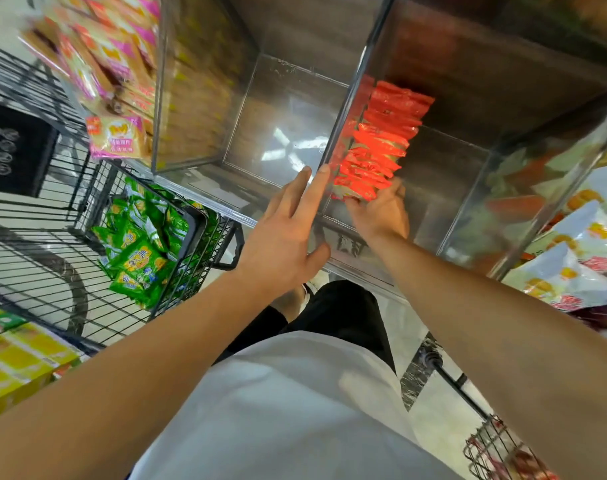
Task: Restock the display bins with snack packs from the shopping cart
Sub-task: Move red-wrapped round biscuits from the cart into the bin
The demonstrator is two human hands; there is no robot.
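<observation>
Reaching into the clear display bin (444, 174) on the right, the right hand (378, 209) has its fingers curled round the near end of a row of red snack packs (381, 140) and grips them at the bin's front. The row's long axis runs straight away from that hand, from the front wall towards the back, hugging the bin's left wall, so any push to pack it tighter goes along that line, away from the body.

The left hand (284, 230) is released, fingers straight and spread, fingertips touching the top edge of the clear divider between this bin and the bare middle bin (281, 109). It holds nothing and looks to be steadying the wall.

The right hand is plainly the nearer one to the red packs; the left sits just beside them, on the far side of the divider.

Down to the left, the shopping cart (35, 237) carries a basket of green snack packs (139, 251), well apart from both hands and nearer the left arm, so I'd judge that side makes the next fetch.
</observation>
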